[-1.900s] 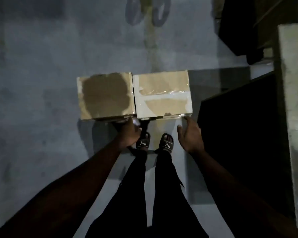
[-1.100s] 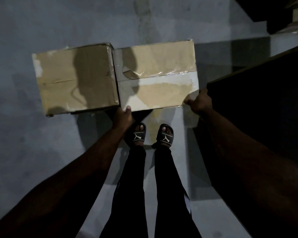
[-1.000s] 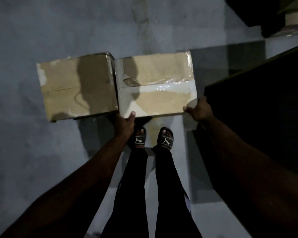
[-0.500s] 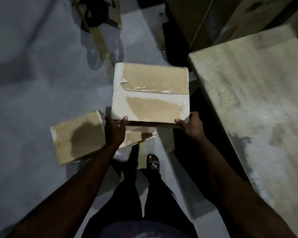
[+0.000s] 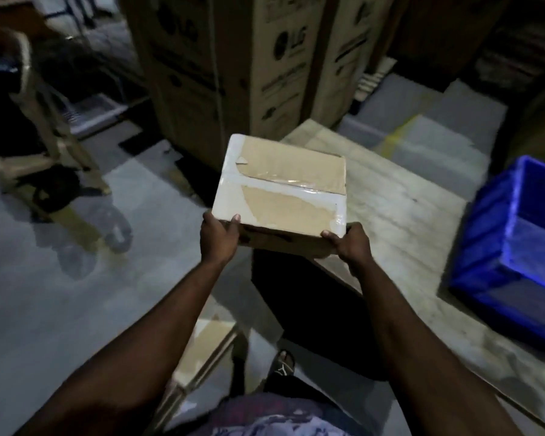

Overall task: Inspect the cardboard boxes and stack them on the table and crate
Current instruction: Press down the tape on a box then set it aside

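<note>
Only the thumbs of the left grip (image 5: pixel 217 237) and right grip (image 5: pixel 350 243) show on the cardboard box (image 5: pixel 280 190). The other fingers tuck beneath, out of sight with its underside. The box covers part of the bench (image 5: pixel 406 215). The blue crate (image 5: pixel 501 247) is smeared and cut by the right edge. A second box (image 5: pixel 202 350) hides partly behind the left forearm. The tall cartons (image 5: pixel 233 73) run off the top, small print unreadable.

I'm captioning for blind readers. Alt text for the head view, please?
The left hand and right hand hold a taped cardboard box by its near corners over the edge of a pale table. A blue crate sits at right; a second box lies on the floor.
</note>
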Motion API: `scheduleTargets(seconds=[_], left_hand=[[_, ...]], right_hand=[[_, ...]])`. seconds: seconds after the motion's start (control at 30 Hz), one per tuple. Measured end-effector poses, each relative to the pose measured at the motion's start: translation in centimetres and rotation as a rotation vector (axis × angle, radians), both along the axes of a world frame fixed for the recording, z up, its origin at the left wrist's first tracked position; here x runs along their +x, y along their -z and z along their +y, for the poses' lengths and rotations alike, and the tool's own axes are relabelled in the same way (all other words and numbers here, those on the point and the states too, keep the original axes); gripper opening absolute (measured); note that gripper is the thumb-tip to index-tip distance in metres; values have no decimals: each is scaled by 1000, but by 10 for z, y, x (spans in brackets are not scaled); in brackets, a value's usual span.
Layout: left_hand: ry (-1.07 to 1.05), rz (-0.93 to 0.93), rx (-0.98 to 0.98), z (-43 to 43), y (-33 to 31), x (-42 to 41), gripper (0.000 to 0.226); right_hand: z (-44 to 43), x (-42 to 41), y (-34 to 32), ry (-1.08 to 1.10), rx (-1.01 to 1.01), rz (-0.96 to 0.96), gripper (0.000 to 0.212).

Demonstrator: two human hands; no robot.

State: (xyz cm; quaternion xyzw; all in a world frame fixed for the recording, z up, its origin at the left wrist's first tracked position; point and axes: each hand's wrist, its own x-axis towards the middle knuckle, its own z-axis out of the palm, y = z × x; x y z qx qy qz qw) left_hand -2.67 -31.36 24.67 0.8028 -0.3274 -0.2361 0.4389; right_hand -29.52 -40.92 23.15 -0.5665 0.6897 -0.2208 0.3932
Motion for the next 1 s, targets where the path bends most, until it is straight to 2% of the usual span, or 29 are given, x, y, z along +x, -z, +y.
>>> scheduleTargets(seconds=[0.17, 0.33, 0.5, 0.7, 0.77, 0.83, 0.9, 1.0], left_hand=[[245, 51, 39, -72, 11, -81, 55], [392, 67, 128, -121, 30, -141, 56], [464, 51, 219, -150, 42, -175, 57], [497, 27, 199, -180, 51, -180, 51], [570, -177, 95, -189, 58, -176, 59], [721, -493, -60, -200, 64, -175, 74], [1017, -698, -225, -214, 67, -178, 76], [1435, -946, -253, -234, 73, -178, 91]], right_hand=[[-19, -107, 26, 217, 62, 14, 69], [-22, -162, 26, 332, 103, 53, 57], [-30, -191, 36, 386, 143, 72, 60], [-39, -188, 30, 446, 127, 41, 58], [-42, -181, 31, 432, 111, 41, 65], [-45, -169, 39, 328, -66, 211, 93], [-54, -155, 45, 65, -220, 486, 117], [-75, -127, 42, -298, -208, 684, 121]])
